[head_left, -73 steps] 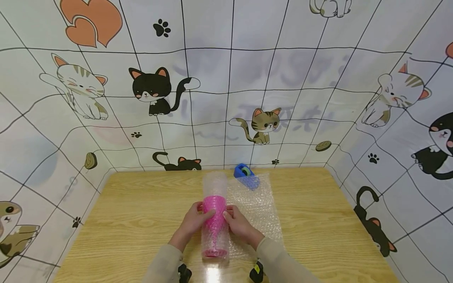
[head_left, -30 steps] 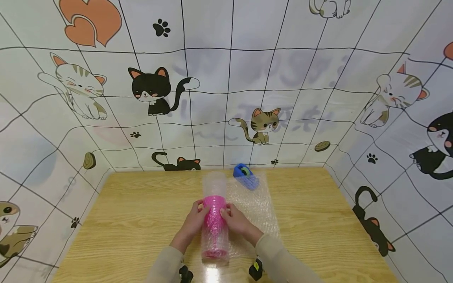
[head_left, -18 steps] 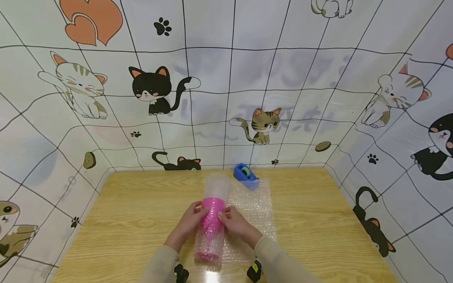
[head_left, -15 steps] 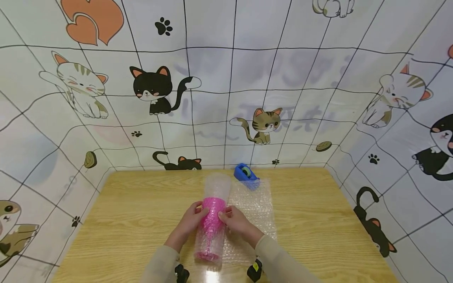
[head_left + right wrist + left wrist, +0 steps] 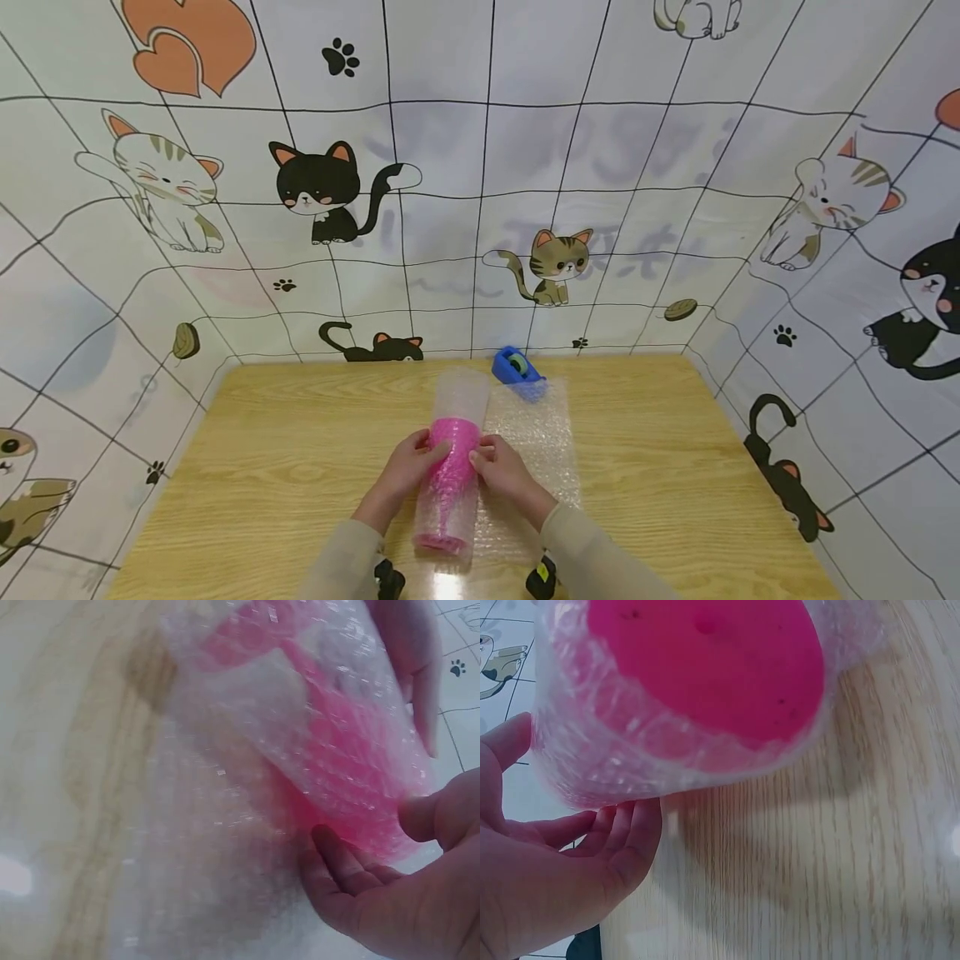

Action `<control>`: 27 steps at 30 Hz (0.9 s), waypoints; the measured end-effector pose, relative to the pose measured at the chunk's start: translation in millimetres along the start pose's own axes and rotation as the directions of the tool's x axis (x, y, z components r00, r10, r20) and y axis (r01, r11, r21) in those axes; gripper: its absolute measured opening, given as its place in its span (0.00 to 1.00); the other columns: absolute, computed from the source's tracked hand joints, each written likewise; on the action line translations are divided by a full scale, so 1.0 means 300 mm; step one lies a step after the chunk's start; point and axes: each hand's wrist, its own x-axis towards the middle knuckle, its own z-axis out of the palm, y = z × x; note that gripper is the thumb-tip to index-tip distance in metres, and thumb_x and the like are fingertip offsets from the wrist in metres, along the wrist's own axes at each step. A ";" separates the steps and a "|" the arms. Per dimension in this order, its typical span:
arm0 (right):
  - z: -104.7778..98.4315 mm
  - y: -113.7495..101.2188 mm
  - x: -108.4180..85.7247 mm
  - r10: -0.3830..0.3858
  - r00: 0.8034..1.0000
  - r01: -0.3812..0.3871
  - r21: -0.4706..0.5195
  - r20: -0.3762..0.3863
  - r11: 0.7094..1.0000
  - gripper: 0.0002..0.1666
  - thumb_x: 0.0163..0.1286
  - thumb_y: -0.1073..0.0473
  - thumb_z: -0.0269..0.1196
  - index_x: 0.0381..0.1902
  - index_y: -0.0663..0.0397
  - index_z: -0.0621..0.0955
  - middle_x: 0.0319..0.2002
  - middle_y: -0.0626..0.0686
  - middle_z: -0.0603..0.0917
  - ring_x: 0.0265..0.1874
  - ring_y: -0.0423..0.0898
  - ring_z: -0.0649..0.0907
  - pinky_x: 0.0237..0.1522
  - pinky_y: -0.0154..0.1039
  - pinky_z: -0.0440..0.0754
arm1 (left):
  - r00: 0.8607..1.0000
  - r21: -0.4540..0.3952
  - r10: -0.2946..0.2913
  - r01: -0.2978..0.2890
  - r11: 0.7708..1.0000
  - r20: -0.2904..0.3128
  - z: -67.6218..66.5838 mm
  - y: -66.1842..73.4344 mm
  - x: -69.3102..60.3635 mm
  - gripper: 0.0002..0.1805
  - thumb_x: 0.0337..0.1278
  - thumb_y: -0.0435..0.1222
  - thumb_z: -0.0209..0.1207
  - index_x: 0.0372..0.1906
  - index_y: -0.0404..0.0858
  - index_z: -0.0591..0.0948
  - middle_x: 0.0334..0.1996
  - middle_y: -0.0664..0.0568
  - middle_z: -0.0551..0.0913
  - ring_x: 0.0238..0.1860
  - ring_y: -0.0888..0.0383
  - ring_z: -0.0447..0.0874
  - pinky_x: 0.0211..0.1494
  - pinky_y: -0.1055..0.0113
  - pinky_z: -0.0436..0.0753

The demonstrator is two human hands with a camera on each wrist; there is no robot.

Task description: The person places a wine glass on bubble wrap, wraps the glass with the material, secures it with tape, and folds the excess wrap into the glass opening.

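Observation:
A pink object (image 5: 453, 458) lies lengthwise on the table, rolled in clear bubble wrap (image 5: 459, 392) that extends past its far end. My left hand (image 5: 408, 467) grips the roll from the left, thumb on top. From the right, my right hand (image 5: 510, 473) pinches it with thumb and fingers. A flat stretch of bubble wrap runs out to the right beneath my right hand. In the left wrist view the round pink end (image 5: 720, 667) shows inside the wrap, my left hand's (image 5: 577, 862) fingers under it. The right wrist view shows my right hand (image 5: 405, 877) at the wrapped side.
A blue tape dispenser (image 5: 516, 367) stands at the table's far edge, on or against the far end of the flat wrap. The wooden table (image 5: 300, 433) meets a cloth printed with cats (image 5: 555, 267) at the back and sides.
The near end of the wrapped roll has swung slightly left, so it now lies at a slant. Both hands have kept their grip on it.

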 end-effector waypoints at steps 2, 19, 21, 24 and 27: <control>0.007 0.008 -0.001 -0.011 1.000 0.011 0.008 0.001 1.000 0.23 0.73 0.58 0.56 0.58 0.68 0.70 0.53 0.69 0.81 0.46 0.53 0.84 0.41 0.42 0.84 | 1.000 -0.001 0.000 0.000 1.000 0.001 0.004 -0.002 0.002 0.43 0.62 0.53 0.59 0.70 0.26 0.62 0.65 0.30 0.70 0.63 0.37 0.73 0.64 0.46 0.76; 0.009 0.026 0.009 -0.024 0.999 0.022 0.059 0.026 0.998 0.26 0.76 0.61 0.50 0.65 0.73 0.68 0.55 0.69 0.79 0.53 0.58 0.81 0.54 0.51 0.82 | 1.000 0.005 -0.016 0.016 1.000 -0.003 0.032 0.014 -0.005 0.46 0.63 0.54 0.57 0.72 0.26 0.56 0.67 0.28 0.66 0.65 0.34 0.70 0.65 0.44 0.74; 0.001 0.030 0.011 -0.026 0.998 0.019 0.111 0.056 0.994 0.26 0.76 0.61 0.50 0.65 0.74 0.67 0.54 0.68 0.80 0.50 0.56 0.83 0.51 0.48 0.84 | 1.000 0.009 -0.017 0.017 1.000 -0.001 0.035 0.012 -0.004 0.47 0.63 0.55 0.57 0.72 0.26 0.55 0.67 0.29 0.66 0.65 0.34 0.69 0.65 0.44 0.74; -0.010 0.039 0.018 -0.020 0.995 0.005 0.156 0.095 0.988 0.28 0.76 0.60 0.51 0.66 0.75 0.64 0.54 0.68 0.80 0.49 0.52 0.83 0.51 0.47 0.84 | 1.000 0.015 -0.018 0.018 1.000 -0.001 0.038 0.010 -0.003 0.47 0.63 0.55 0.57 0.73 0.27 0.55 0.67 0.29 0.66 0.65 0.34 0.70 0.65 0.44 0.75; -0.024 0.046 0.021 0.010 0.992 -0.037 0.214 0.129 0.976 0.31 0.76 0.58 0.53 0.69 0.73 0.62 0.56 0.68 0.78 0.50 0.50 0.83 0.52 0.48 0.83 | 1.000 0.017 -0.015 0.015 1.000 0.004 0.040 0.013 -0.005 0.47 0.64 0.56 0.56 0.72 0.26 0.54 0.67 0.29 0.66 0.65 0.34 0.69 0.64 0.44 0.75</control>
